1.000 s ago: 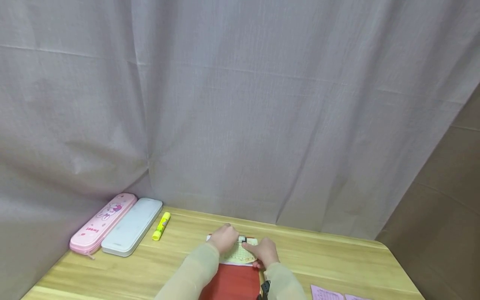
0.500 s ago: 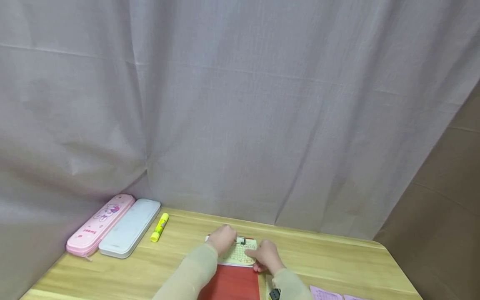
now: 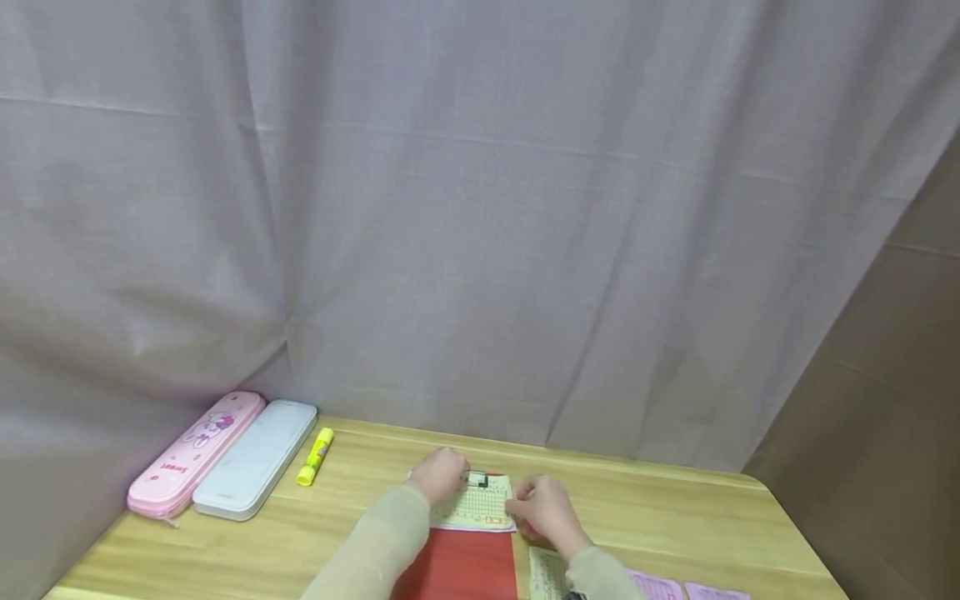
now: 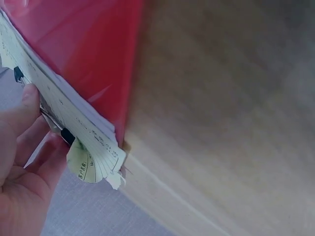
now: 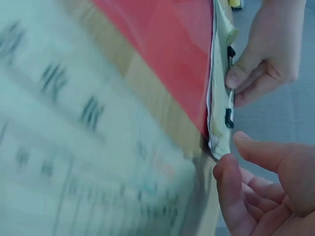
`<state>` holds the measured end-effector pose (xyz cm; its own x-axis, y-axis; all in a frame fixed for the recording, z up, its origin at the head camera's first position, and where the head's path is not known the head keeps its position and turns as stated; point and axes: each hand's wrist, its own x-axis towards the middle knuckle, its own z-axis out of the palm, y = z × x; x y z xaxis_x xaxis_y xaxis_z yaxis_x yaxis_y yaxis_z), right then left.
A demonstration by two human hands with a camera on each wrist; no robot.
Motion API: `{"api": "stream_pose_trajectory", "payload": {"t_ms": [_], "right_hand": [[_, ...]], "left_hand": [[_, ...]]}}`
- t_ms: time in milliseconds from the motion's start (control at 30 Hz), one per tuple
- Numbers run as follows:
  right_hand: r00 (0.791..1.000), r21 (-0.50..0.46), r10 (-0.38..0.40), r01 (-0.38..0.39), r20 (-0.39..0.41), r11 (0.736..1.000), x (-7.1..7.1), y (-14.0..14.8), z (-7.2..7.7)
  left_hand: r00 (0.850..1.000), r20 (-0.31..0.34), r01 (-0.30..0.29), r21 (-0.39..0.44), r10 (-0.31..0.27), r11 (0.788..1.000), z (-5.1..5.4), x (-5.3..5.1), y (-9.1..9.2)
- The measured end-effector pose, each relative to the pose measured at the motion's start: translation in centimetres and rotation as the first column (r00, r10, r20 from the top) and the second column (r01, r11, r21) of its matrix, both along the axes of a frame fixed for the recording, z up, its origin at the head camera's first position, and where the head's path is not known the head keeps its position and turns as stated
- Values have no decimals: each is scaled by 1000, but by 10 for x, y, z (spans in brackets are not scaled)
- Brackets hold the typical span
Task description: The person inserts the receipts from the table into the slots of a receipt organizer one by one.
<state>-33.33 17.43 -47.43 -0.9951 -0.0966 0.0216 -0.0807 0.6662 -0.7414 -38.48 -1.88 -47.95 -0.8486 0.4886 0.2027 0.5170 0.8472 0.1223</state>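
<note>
A red folder (image 3: 472, 567) lies on the table with a stack of pale yellow printed slips (image 3: 480, 505) at its far end. Across the stack runs a metal clip with black ends (image 4: 66, 135). My left hand (image 3: 441, 476) grips this clip, thumb on top and fingers beneath, as the left wrist view shows. At the stack's right edge is my right hand (image 3: 551, 512); in the right wrist view its thumb and index finger stand apart, the index fingertip close to the corner of the slips (image 5: 219, 145). Whether it touches them I cannot tell.
A pink pencil case (image 3: 197, 457), a pale grey case (image 3: 255, 460) and a yellow glue stick (image 3: 315, 457) lie at the left. Another pale slip (image 3: 546, 573) is beside the folder, partly under the right forearm. Purple slips (image 3: 654, 585) lie further right. A grey curtain (image 3: 525, 250) hangs behind.
My right hand has drawn back to the right, its thumb coming off the top of the slips. More of the loose pale slip shows under that forearm. The left hand stays at the clip.
</note>
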Motion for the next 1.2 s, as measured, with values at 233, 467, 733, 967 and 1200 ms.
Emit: {"api": "stream_pose_trajectory", "payload": {"t_ms": [233,467,733,967,1200], "right_hand": [[995,102,53,-45,-84,994,10,16,10],[981,221,146,-115,-128,968,22,26,13],[960,301,250,-202,-129,932,39,45,16],[944,330,316,-269,-96,905,50,62,15],[948,353,312,-271,-65,896,53,67,6]], "left_hand": [[1000,-5,2,7,-2,1000,0,1,0],[998,-59,-2,-40,0,999,2,1,1],[998,-63,-2,-37,0,999,4,3,1],[997,-71,-16,-49,12,999,5,5,1],[998,-61,-16,-28,14,999,2,5,4]]}}
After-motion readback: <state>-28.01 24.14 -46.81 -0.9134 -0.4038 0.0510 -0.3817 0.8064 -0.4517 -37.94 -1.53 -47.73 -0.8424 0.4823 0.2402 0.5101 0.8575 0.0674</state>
